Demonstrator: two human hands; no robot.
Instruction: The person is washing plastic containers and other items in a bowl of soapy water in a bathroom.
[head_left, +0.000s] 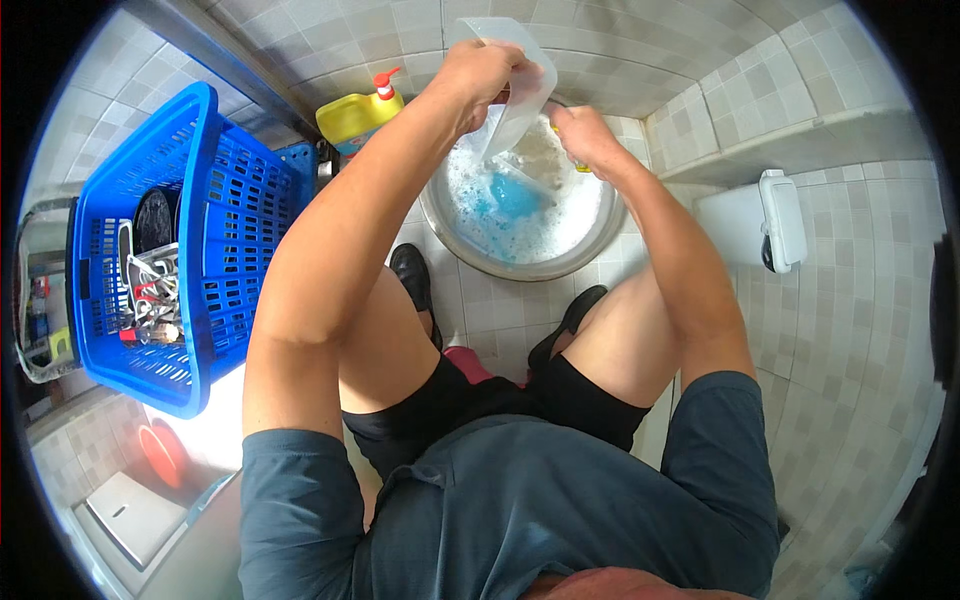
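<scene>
My left hand (487, 75) grips a translucent plastic container (534, 79), tilted above the far side of a round basin (517, 271). White suds (480, 217) cover much of the water in it. A blue thing (516, 196) shows among the suds, partly under the surface, its kind unclear. Beside the container, over the basin's right rim, my right hand (589, 139) is closed around a small yellow thing (582, 168), mostly hidden by the fingers. Another translucent edge (534, 180) pokes out of the water near the middle.
At left stands a blue plastic basket (196, 247) with cutlery (156, 289) and a dark round pan-like item (155, 219) inside. A yellow pump bottle (360, 120) is by the wall. A white lidded bin (781, 221) stands right; an orange-red round item (163, 456) lies lower left.
</scene>
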